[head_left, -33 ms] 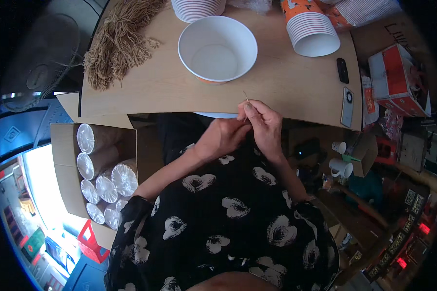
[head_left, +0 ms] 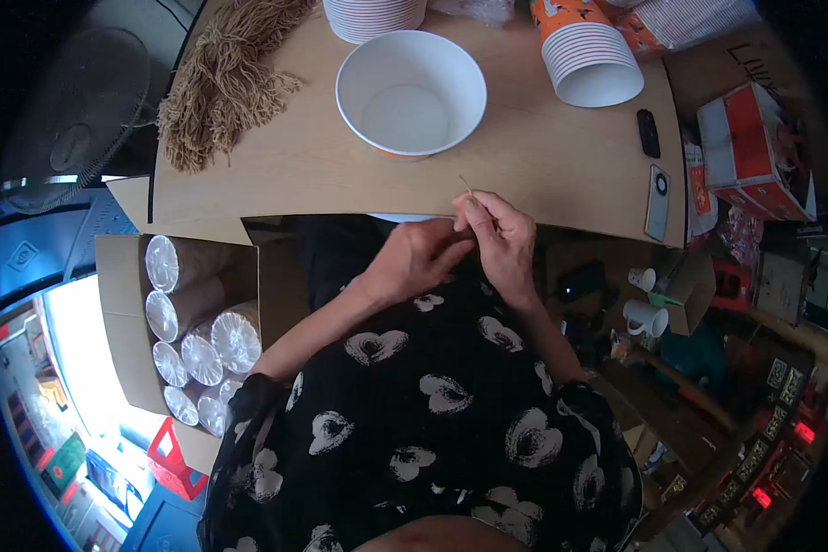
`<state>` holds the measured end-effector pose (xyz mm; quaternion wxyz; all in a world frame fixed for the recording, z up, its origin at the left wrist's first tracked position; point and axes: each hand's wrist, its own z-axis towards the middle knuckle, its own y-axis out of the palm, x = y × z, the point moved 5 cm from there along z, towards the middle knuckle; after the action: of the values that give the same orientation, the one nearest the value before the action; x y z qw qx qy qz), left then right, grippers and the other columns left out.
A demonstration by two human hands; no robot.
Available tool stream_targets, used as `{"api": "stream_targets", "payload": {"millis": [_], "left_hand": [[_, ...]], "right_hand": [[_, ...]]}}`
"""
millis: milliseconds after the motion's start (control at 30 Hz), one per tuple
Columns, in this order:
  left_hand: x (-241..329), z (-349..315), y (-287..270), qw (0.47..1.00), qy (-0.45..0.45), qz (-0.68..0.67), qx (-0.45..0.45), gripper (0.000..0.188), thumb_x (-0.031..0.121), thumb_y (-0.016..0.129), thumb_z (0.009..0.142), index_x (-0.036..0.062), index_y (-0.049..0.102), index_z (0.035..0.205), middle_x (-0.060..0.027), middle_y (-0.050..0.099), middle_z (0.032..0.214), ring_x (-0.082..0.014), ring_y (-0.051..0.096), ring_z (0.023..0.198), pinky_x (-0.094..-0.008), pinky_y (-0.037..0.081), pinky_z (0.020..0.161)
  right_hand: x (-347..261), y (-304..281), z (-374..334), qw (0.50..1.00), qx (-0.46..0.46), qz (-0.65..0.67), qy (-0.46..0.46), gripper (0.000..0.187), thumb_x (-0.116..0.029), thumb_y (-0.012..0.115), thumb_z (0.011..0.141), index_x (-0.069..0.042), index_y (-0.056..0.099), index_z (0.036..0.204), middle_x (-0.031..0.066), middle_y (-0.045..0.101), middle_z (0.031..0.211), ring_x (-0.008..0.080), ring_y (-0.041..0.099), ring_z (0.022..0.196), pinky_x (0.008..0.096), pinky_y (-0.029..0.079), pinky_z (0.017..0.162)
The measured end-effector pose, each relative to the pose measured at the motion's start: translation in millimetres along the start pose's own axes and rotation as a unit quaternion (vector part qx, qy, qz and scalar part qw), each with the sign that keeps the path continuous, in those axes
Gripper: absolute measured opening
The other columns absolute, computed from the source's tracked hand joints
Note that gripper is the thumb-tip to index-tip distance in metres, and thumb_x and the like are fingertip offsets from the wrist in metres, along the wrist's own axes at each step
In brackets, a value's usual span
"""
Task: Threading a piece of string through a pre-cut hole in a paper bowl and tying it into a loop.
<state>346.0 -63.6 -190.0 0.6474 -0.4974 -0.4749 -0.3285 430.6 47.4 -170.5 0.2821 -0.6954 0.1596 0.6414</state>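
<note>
Just off the near edge of the table, my two hands meet at the fingertips. A thin tan strand of cord [head_left: 467, 184] sticks up from the pinch between thumb and finger of my right hand [head_left: 504, 241]. My left hand [head_left: 417, 260] is closed against it, fingers curled; what it grips is hidden. Beyond them stands a large white paper bucket [head_left: 409, 110], upright, its inside bare and a bit of orange showing low on its outer wall. A bundle of similar tan cords [head_left: 219, 92] lies at the far left of the table.
Stacked paper buckets [head_left: 374, 18] stand behind the single one; another stack [head_left: 598, 74] lies on its side at right. A phone [head_left: 658, 204] and a black object [head_left: 649, 134] lie near the right edge. A carton [head_left: 124, 313] of plastic-wrapped rolls stands at left, mugs [head_left: 646, 318] at right.
</note>
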Motion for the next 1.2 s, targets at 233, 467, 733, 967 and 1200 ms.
{"api": "stream_targets", "payload": {"millis": [233, 467, 733, 967, 1200], "left_hand": [[-12.6, 3.5, -15.2, 0.881, -0.148, -0.434, 0.114, 0.033, 0.010, 0.077, 0.088, 0.0023, 0.066, 0.118, -0.0039, 0.067, 0.108, -0.0113, 0.063, 0.094, -0.0267, 0.051, 0.088], [-20.8, 2.3, -13.1, 0.856, -0.157, -0.467, 0.157, 0.011, 0.012, 0.072, 0.092, 0.0012, 0.074, 0.094, -0.0032, 0.070, 0.086, -0.0096, 0.062, 0.083, -0.0260, 0.051, 0.078], [-21.1, -3.8, -12.8, 0.875, -0.161, -0.425, 0.165, 0.012, 0.011, 0.072, 0.092, 0.0025, 0.077, 0.098, -0.0049, 0.073, 0.094, -0.0117, 0.064, 0.092, -0.0271, 0.050, 0.088], [4.6, 8.0, -20.3, 0.923, -0.128, -0.332, 0.144, 0.012, 0.010, 0.073, 0.091, 0.0035, 0.077, 0.100, -0.0057, 0.071, 0.098, -0.0124, 0.065, 0.091, -0.0262, 0.052, 0.084], [58.3, 27.8, -80.6, 0.883, 0.076, 0.403, 0.226, 0.050, 0.008, 0.076, 0.073, 0.0082, 0.066, 0.122, -0.0056, 0.054, 0.141, -0.0319, 0.052, 0.120, -0.0428, 0.045, 0.100]], "right_hand": [[-10.4, 3.9, -7.6, 0.997, 0.004, -0.048, -0.063, 0.013, -0.009, 0.063, 0.096, 0.003, 0.068, 0.100, 0.0113, 0.068, 0.083, 0.0187, 0.064, 0.074, 0.0309, 0.049, 0.068], [-15.5, 3.7, -7.9, 0.976, -0.024, -0.149, -0.160, 0.011, -0.008, 0.064, 0.094, -0.001, 0.070, 0.099, 0.0128, 0.067, 0.080, 0.0234, 0.065, 0.071, 0.0328, 0.049, 0.066], [15.9, -1.8, -17.3, 0.981, -0.091, 0.136, 0.103, 0.015, -0.013, 0.059, 0.100, 0.001, 0.065, 0.100, -0.0022, 0.059, 0.072, 0.0046, 0.050, 0.064, 0.0223, 0.041, 0.059], [17.1, -21.9, -19.2, 0.993, 0.005, 0.092, 0.067, 0.012, -0.012, 0.064, 0.097, 0.000, 0.064, 0.096, -0.0060, 0.056, 0.071, 0.0015, 0.045, 0.061, 0.0190, 0.036, 0.055], [13.2, -68.7, -9.2, 0.974, 0.176, 0.140, 0.005, 0.015, -0.016, 0.063, 0.099, 0.000, 0.064, 0.100, -0.0044, 0.054, 0.073, 0.0035, 0.043, 0.060, 0.0202, 0.034, 0.052]]}}
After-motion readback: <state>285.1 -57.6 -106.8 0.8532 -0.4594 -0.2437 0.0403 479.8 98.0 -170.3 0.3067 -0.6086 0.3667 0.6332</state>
